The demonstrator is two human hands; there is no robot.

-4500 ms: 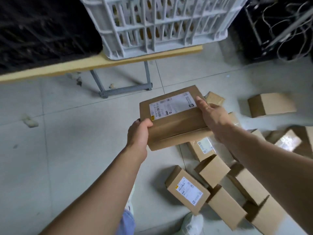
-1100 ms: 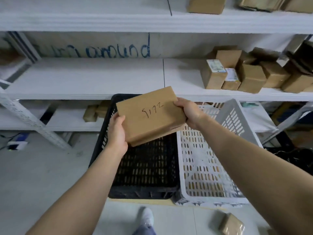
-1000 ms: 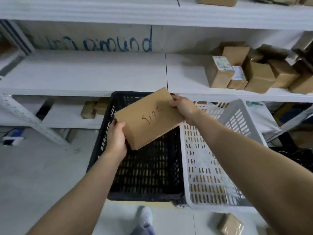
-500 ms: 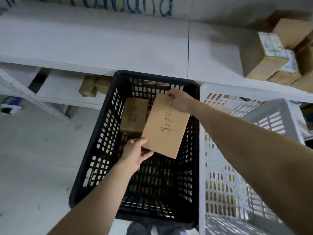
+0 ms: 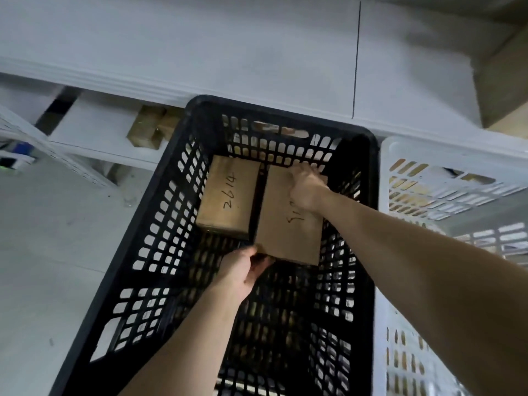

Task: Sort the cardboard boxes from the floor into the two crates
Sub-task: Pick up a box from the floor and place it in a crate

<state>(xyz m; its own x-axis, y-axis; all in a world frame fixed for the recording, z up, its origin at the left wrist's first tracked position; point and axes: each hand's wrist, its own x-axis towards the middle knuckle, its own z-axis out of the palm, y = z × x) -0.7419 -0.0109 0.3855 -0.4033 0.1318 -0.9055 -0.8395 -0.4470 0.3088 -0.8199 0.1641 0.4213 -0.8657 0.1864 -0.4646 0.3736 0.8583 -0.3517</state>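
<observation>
The cardboard box (image 5: 288, 224) with handwriting on top sat low inside the black crate (image 5: 285, 117), at its far right, held by two hands. The right hand (image 5: 304, 187) lay over the far end with its fingers curled over the far edge, hiding part of the writing. The left hand (image 5: 243, 272) gripped the near left corner, fingers tucked under it and the thumb side on top. Whether the box already rested on the crate's bottom could not be told.

Its left long edge ran just beside a second box (image 5: 228, 195) marked 2614, with a narrow dark gap between them. Its right edge stood near the crate's right wall and its far edge near the far wall. In front of both boxes the near half of the crate's bottom lay open.

That made two boxes in the black crate. There were two crates in all: a white crate (image 5: 400, 150) stood touching the black one's right side. Behind them ran a white shelf (image 5: 200, 52) bearing one box (image 5: 505, 81) at the far right. A few blurred boxes (image 5: 151, 130) sat on a lower level, above the grey floor (image 5: 43, 252).
</observation>
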